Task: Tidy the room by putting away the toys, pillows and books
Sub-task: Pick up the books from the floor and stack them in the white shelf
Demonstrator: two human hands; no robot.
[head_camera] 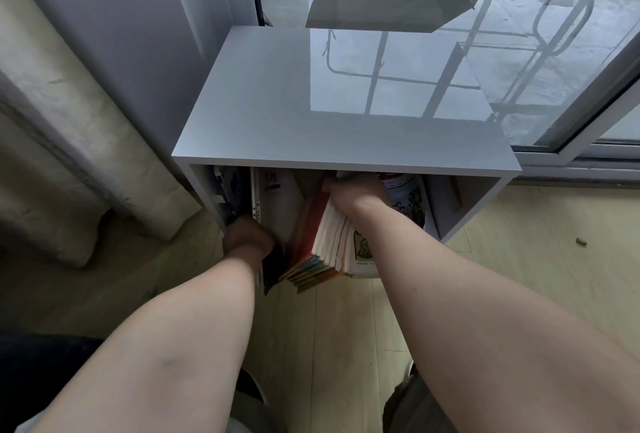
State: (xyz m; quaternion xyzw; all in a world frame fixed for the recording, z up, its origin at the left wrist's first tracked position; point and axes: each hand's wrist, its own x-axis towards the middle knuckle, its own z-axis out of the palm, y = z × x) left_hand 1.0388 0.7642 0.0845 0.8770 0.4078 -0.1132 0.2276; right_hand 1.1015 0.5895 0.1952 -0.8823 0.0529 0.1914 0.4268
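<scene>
Inside the white cabinet (pixel 346 141), the right hand (pixel 349 191) clamps leaning books (pixel 325 245); the left hand (pixel 247 236) grips a dark book (pixel 273 266).

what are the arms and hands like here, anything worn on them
Both forearms are bare, no sleeves in view. The left hand and right hand wear no gloves, and neither wrist has a watch or band. The fingers are mostly hidden among the books, so rings cannot be judged.

Before me, a low glossy white cabinet (pixel 311 103) stands on the pale plank floor (pixel 339 328); thin colourful paperback books (pixel 322 245) lean inside it.
</scene>
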